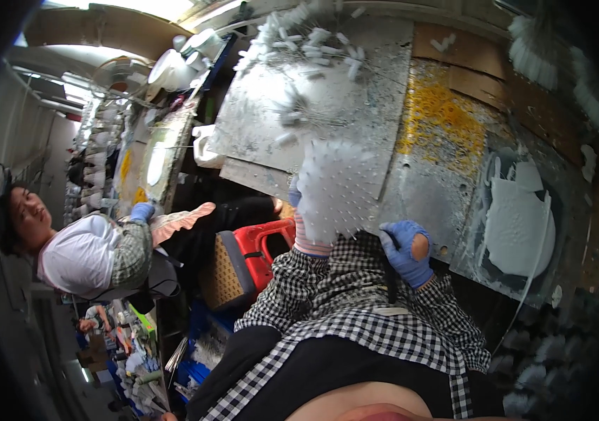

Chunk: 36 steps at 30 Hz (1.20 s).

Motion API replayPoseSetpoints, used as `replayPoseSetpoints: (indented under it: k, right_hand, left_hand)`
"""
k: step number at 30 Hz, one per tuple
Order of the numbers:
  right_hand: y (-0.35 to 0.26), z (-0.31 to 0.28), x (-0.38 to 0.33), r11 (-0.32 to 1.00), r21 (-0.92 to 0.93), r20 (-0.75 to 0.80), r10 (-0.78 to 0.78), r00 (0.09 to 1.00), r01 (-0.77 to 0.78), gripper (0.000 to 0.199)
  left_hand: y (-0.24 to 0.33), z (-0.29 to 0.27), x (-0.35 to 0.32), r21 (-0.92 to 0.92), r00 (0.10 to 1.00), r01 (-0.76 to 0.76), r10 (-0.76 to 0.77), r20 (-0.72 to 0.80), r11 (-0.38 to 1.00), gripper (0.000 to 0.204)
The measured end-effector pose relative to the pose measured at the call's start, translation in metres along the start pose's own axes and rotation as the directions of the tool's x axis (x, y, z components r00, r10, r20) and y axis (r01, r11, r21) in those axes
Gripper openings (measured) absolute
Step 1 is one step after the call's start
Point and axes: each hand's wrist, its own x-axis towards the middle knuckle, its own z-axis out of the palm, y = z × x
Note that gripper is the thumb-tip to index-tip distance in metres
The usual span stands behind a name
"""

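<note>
A thick bunch of white, thin-stemmed pieces with dark wire tips is held upright in front of me. My left hand, in a blue glove below a striped cuff, closes on its left side and is largely hidden behind it. Close to the bunch's lower right is my right hand, also blue-gloved, with a bare patch showing through the glove. Its fingers are loosely bent and apart from one another, and nothing shows in them. Whether they touch the bunch is unclear.
More white wired pieces lie on the grey board. Right of it are a yellow-stained patch and a tray of white paste. A red stool stands at left, near a seated co-worker. White bunches hang at upper right.
</note>
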Motion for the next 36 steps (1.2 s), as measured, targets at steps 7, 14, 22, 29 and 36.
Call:
replayPoseSetpoints:
  k: [7,14,22,29,36]
  right_hand:
    - [0.0,0.001,-0.003,0.998,0.019,0.022,-0.055,0.998,0.055,0.01]
    - [-0.005,0.005,0.005,0.994,-0.042,0.053,-0.096,0.994,0.098,0.011]
    - [-0.005,0.016,0.001,0.989,-0.121,0.098,-0.073,0.993,0.084,0.011]
    - [-0.021,0.022,0.005,0.982,-0.048,0.048,0.185,0.982,-0.183,0.011]
    - [0.0,0.057,0.033,0.946,-0.045,0.023,0.323,0.946,-0.322,0.021]
  left_hand:
    - [0.039,-0.102,-0.065,-0.937,0.823,-0.008,-0.53,-0.205,0.35,0.032]
    - [0.028,-0.116,-0.12,-0.449,0.787,0.149,-0.381,-0.485,0.881,0.015]
    - [-0.001,-0.096,-0.128,-0.388,0.852,0.07,-0.257,-0.455,0.919,0.018]
    - [-0.049,-0.112,-0.122,-0.543,0.906,-0.031,-0.206,-0.37,0.839,0.028]
    - [-0.092,-0.129,-0.111,-0.68,0.963,-0.003,-0.182,-0.2,0.733,0.028]
